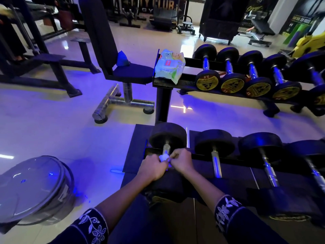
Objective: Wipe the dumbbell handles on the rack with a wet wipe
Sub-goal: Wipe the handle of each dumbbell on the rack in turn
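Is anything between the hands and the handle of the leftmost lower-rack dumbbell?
Nothing visible. The left hand and right hand are at that handle, holding the wet wipe bunched against it. The next handle to the right is bare, with nothing in front of it.

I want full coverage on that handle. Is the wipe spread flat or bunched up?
Bunched up: the wet wipe shows as a white wad held between left hand and right hand at the dumbbell handle.

Black two-tier rack (162, 103), dumbbells (215, 145) rowed on both tiers, wipe packet (169, 66) at upper left end
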Demonstrator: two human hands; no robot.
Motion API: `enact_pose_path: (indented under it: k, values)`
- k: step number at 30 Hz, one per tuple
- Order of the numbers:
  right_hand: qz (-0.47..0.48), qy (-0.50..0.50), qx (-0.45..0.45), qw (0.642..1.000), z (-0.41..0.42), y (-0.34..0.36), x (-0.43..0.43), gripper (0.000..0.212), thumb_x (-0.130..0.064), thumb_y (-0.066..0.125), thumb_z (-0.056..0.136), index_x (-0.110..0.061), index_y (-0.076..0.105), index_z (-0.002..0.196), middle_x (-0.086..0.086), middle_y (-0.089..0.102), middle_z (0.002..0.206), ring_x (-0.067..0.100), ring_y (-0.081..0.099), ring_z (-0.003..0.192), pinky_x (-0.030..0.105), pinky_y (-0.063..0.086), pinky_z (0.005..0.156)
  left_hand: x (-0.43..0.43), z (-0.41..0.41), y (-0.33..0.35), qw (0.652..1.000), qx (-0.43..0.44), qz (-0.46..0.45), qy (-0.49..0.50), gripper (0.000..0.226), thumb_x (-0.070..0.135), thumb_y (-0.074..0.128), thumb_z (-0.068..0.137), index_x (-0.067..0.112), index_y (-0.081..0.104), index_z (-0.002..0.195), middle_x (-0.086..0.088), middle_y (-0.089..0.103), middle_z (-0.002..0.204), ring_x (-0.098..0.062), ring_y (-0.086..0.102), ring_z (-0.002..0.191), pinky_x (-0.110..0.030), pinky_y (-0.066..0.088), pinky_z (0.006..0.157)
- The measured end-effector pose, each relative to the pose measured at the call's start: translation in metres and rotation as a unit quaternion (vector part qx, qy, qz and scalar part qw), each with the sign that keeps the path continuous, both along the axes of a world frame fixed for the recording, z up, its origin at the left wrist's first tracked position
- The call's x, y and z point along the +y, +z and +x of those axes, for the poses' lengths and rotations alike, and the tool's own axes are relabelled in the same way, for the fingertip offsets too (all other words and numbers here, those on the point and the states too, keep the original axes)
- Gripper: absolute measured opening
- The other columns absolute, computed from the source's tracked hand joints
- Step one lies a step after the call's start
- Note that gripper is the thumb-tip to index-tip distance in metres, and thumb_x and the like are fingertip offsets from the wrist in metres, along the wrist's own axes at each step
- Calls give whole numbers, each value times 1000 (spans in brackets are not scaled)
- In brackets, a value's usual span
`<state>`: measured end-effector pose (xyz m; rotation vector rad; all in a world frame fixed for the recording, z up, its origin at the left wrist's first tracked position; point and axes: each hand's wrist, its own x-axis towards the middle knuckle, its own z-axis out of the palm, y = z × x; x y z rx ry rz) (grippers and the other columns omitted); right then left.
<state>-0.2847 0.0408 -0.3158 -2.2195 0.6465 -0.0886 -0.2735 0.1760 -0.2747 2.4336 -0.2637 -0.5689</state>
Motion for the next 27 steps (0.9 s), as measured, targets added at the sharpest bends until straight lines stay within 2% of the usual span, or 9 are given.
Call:
enact_pose_path:
  k: [5,7,11,13,15,17,20,24,27]
  values:
    - [39,-78,-8,996,36,7,-11,11,-1,65,73,-6,73,79,6,71,83,13,61,80,18,46,70,1,-1,1,1000,11,-22,2,31,37,52,94,15,50,71,-15,58,96,-36,58,98,-34,44,75]
    - [53,-66,-2,996,29,6,-12,7,-2,68,74,-8,71,76,3,69,79,10,59,75,16,43,64,2,0,-2,1000,12,-26,0,28,34,53,92,14,53,73,-9,53,84,-34,57,91,-32,41,69]
    - [170,-47,46,983,-4,-9,-4,28,7,63,74,-16,54,60,-1,53,51,7,49,46,15,37,42,3,1,-9,1000,5,-22,-5,25,31,53,86,8,63,81,-7,51,73,-33,54,80,-32,38,63]
    - [299,-67,67,950,-7,-11,-6,28,14,46,79,-11,52,67,4,49,47,9,46,35,16,36,38,2,2,-10,1000,4,-24,8,28,32,53,86,6,64,83,-8,51,75,-32,52,78,-32,40,65]
    - [432,-130,58,890,8,-8,-11,33,18,31,84,-6,50,73,11,50,59,15,52,37,19,43,36,1,3,-12,999,4,-29,14,30,34,53,87,6,63,85,-11,56,83,-31,54,80,-33,42,66]
    - [506,-180,39,843,27,-7,-15,34,12,24,91,-5,49,74,12,54,58,18,56,41,22,47,36,1,4,-15,999,4,-34,16,31,35,53,88,6,63,87,-15,60,91,-32,57,83,-33,43,68]
    - [493,-148,69,854,32,-11,-14,35,0,26,95,-6,53,74,6,61,46,16,60,38,23,50,40,2,5,-16,999,-1,-37,22,31,34,53,87,6,63,88,-13,58,88,-31,55,82,-33,42,67]
    - [427,-55,193,882,-1,-20,-9,35,6,31,92,-6,53,68,1,59,41,9,56,34,18,47,38,2,5,-16,999,-10,-34,14,28,31,51,86,7,64,82,-7,53,73,-34,52,79,-33,43,68]
    - [430,-75,159,885,7,-12,-15,36,11,23,89,-4,48,67,6,55,42,14,56,38,18,46,36,1,5,-16,999,-10,-31,17,27,32,51,87,8,59,75,-5,49,70,-32,51,77,-32,41,66]
